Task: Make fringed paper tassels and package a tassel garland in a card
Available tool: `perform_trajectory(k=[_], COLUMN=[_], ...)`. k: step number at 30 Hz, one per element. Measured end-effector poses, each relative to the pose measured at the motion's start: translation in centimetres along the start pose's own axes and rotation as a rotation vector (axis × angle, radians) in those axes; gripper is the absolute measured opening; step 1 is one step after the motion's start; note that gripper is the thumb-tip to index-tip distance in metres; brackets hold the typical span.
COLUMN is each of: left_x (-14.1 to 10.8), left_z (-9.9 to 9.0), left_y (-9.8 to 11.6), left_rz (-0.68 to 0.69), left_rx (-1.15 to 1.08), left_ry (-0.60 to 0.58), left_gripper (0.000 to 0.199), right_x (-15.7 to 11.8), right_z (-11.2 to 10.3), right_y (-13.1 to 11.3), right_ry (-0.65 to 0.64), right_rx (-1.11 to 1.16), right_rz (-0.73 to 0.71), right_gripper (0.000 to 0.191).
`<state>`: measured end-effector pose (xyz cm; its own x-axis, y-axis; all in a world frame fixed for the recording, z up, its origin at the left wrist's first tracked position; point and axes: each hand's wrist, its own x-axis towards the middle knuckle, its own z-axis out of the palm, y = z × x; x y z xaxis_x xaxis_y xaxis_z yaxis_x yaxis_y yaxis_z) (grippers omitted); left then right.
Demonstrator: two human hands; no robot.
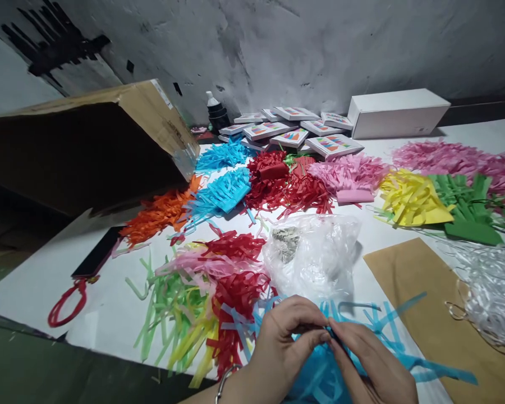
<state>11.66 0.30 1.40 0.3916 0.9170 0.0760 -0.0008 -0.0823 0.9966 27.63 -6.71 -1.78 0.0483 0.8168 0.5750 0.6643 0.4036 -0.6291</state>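
My left hand (284,336), with a bracelet at its wrist, pinches the middle of a blue tissue paper tassel (320,376) near the table's front edge. Fingertips of my right hand (368,359) meet it there, closed on the same paper. Blue strips fan out to both sides and hang below the hands; the exact spot between the fingertips is hidden. Left of my hands lies a row of finished-looking tassels: red fringe (238,300), green fringe (174,303) and yellow fringe (191,342). A transparent plastic bag (320,258) sits just beyond my hands.
A large open cardboard box (160,123) stands at left, near a phone (96,252) with a red strap. Orange (160,216), blue (225,191), pink (349,174) and yellow (414,196) fringes lie behind. White string (492,292), brown paper (421,280), flat boxes (269,130) and a white box (398,115) surround them.
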Motion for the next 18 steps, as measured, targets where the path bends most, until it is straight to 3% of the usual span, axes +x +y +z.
perform_trajectory(k=[2, 4, 7, 10, 15, 18], left_x=[0.1, 0.3, 1.2, 3.5, 8.6, 10.4], left_z=[-0.5, -1.0, -1.5, -1.9, -1.5, -0.9], left_y=[0.3, 0.7, 1.5, 1.5, -1.7, -3.7], left_rz=[0.123, 0.157, 0.088, 0.040, 0.154, 0.172], left_rx=[0.151, 0.241, 0.316, 0.430, 1.097, 1.233], left_ry=[-0.075, -0.133, -0.201, -0.276, -0.393, -0.492], left_gripper=[0.011, 0.014, 0.014, 0.011, 0.017, 0.018], right_x=[0.2, 0.7, 1.4, 1.4, 1.0, 1.1], right_z=[0.0, 0.0, -0.2, -0.3, -0.2, -0.3], right_y=[0.0, 0.0, 0.5, 1.2, 2.2, 2.5], right_ry=[0.029, -0.009, -0.185, -0.214, -0.175, -0.177], right_rx=[-0.023, 0.039, 0.209, 0.228, 0.154, 0.127], right_rz=[0.032, 0.074, 0.134, 0.196, 0.195, 0.167], right_gripper=[0.028, 0.023, 0.015, 0.016, 0.011, 0.010])
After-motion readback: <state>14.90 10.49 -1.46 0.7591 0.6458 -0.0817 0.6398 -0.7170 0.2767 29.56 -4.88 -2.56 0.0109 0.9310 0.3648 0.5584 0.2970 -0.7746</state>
